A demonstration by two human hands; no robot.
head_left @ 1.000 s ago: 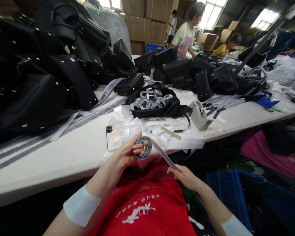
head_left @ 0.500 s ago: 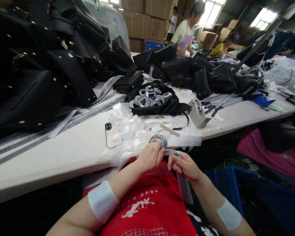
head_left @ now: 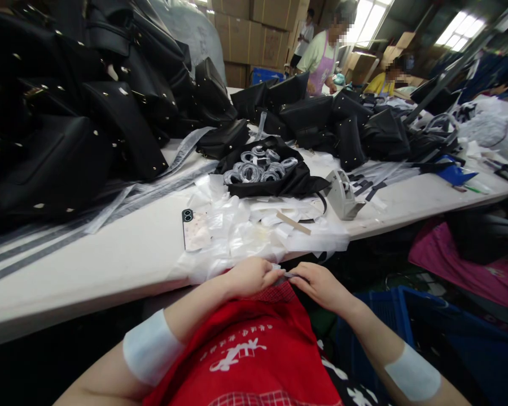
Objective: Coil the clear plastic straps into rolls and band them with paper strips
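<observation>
I have the left hand (head_left: 254, 276) closed with thumb and fingers on a narrow grey strap (head_left: 289, 275), and the right hand (head_left: 319, 286) pinching it just beside, at three o'clock. The strap spans the small gap between them, in front of the red apron (head_left: 241, 332); most of it is hidden from me by the fingers. Just past the hands, at eleven o'clock, crumpled clear film (head_left: 237, 234) covers the edge of the white table (head_left: 148, 239). At ten I see a phone (head_left: 197, 231) lying beside that film. Near twelve, a black cloth bag (head_left: 254, 190) holds coiled straps (head_left: 250, 172); at one stands a grey tape dispenser (head_left: 344, 197). Farther out at ten, black handbags (head_left: 127, 129) are heaped; at four, a blue crate (head_left: 400, 316) sits below table height.
</observation>
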